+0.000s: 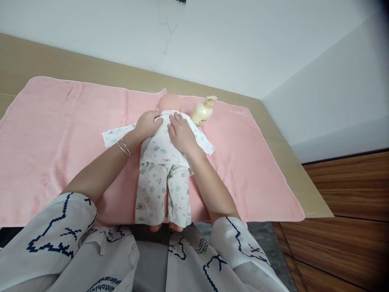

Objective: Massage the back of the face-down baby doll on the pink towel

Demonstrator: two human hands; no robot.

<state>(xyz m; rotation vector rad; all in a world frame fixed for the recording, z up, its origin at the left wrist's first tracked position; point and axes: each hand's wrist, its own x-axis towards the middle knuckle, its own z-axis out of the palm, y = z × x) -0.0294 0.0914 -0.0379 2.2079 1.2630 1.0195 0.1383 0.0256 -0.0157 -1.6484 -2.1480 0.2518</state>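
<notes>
A baby doll (pixel 159 152) lies lengthwise in front of me, dressed in a white shirt and trousers with small green prints. Its smooth bald head (pixel 169 102) points away from me, with no face showing; its feet reach the near edge. My left hand (pixel 148 123) rests on the shirt at the shoulder on the left, thumb apart from the fingers. Flat on the upper part of the shirt lies my right hand (pixel 181 132), fingers stretched out. The doll's sleeves spread to both sides. Close to the right shoulder is a cream pump bottle (pixel 202 112), tilted.
A pink blanket (pixel 100 109) with some creases covers much of the tan tabletop (pixel 273 136). A white wall (pixel 227 44) stands behind it. Brown wooden panels (pixel 349 190) are at the right, below table height.
</notes>
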